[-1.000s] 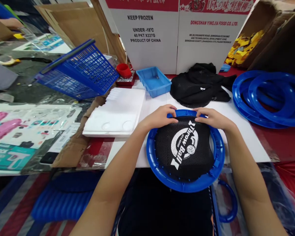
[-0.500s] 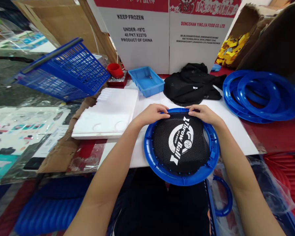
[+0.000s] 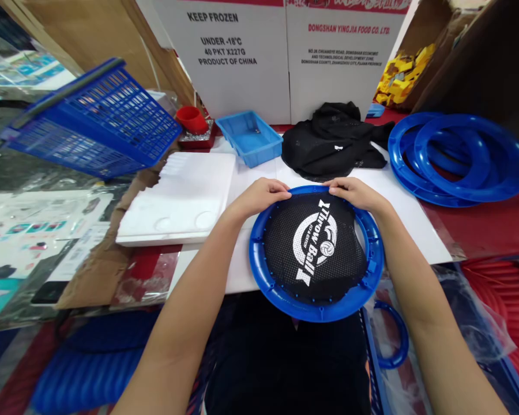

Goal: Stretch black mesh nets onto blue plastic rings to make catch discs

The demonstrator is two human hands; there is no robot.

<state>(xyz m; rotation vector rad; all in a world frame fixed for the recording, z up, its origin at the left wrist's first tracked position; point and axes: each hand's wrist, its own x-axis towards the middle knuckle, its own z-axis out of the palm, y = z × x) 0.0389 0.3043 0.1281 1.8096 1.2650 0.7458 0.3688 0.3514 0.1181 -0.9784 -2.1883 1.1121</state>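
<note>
A blue plastic ring (image 3: 315,312) lies in front of me over the near edge of the white work surface. Black mesh (image 3: 281,245) printed with "Throw Ball" covers most of its opening, and a gap shows between mesh and rim at the right. At the far rim, on the left, my left hand (image 3: 266,195) is closed with its fingertips on the mesh edge and ring. My right hand (image 3: 350,191) pinches the same far rim further right. Beyond them lies a heap of black mesh pieces (image 3: 324,144).
Several blue rings (image 3: 452,193) are piled at the right. A light blue tray (image 3: 259,148), a red cup (image 3: 192,120) and a white foam block (image 3: 177,199) stand left of the black heap. A blue basket (image 3: 99,124) tilts at far left. White cartons (image 3: 242,86) wall the back.
The view has shifted slightly, so most things sit a little further left and higher. Both hands stay at the ring's far rim, and the mesh edge there looks nearly the same.
</note>
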